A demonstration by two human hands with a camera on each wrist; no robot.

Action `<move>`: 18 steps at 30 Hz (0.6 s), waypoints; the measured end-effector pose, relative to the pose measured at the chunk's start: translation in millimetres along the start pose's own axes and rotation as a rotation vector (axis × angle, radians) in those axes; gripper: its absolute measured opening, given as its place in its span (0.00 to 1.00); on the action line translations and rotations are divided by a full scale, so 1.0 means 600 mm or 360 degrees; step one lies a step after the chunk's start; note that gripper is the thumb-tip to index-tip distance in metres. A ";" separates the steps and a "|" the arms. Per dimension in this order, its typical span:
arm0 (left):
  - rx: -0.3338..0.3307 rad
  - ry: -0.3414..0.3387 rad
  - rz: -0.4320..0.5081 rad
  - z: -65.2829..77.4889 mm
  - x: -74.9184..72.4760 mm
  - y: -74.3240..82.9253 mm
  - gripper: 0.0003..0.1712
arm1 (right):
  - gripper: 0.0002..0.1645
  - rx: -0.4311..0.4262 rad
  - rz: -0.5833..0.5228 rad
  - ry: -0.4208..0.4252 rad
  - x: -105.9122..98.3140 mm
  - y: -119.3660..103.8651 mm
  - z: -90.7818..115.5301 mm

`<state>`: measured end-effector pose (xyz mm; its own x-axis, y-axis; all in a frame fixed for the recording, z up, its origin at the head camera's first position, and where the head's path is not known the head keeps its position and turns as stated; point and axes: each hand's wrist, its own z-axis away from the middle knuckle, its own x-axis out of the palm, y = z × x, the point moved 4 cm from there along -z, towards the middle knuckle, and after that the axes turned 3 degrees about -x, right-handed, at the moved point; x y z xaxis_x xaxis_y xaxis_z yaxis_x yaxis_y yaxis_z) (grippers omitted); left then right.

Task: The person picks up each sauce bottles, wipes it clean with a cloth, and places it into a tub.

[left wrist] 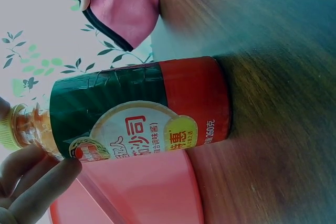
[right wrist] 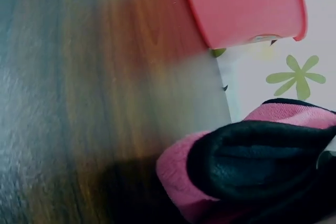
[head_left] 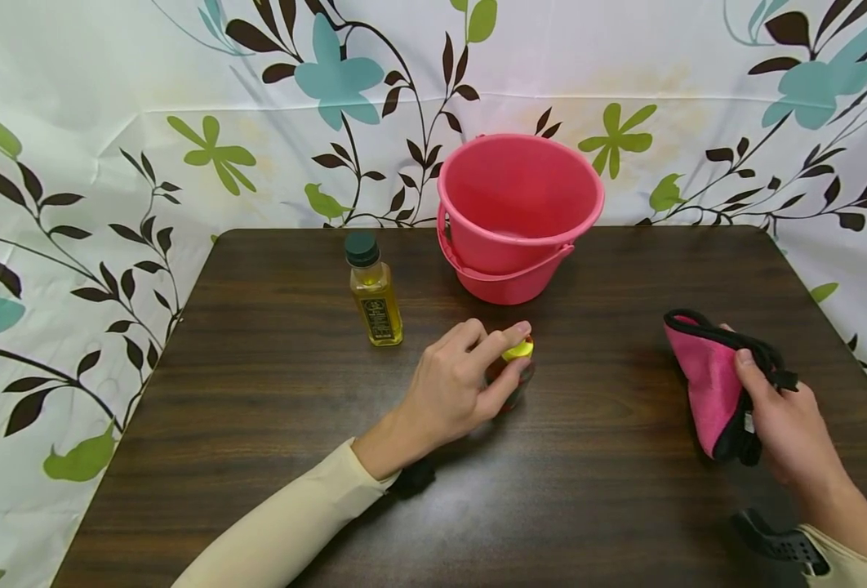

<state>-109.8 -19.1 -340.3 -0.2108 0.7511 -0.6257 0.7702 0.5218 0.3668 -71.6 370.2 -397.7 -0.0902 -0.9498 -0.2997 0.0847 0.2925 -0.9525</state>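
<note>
My left hand (head_left: 463, 380) pinches a ketchup bottle by its yellow cap (head_left: 519, 349) and neck, near the middle of the table. The left wrist view shows the bottle (left wrist: 142, 111) with its green and red label; its base is at or close to the tabletop, and I cannot tell which. Over at the right, my right hand (head_left: 793, 416) grips a folded pink cloth item (head_left: 705, 376) with black edging and a strap. Its dark fold or opening faces the right wrist camera, where the pink fabric (right wrist: 176, 174) bulges beside it.
A pink bucket (head_left: 514, 273) stands at the back, its handle lowered toward the front. Left of it is a glass bottle (head_left: 378, 306) of yellow oil with a dark green cap. The brown table (head_left: 257, 425) meets a flowered sheet (head_left: 250, 155) behind.
</note>
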 end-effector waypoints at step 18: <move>0.0021 0.0009 0.0000 0.000 0.001 -0.001 0.25 | 0.39 -0.0376 0.1011 -0.0466 0.062 -0.006 -0.003</move>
<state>-110.2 -18.8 -340.9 -0.2142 0.7535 -0.6215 0.7782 0.5162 0.3577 -76.9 334.0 -405.3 0.1764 -0.5705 -0.8022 -0.1867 0.7808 -0.5963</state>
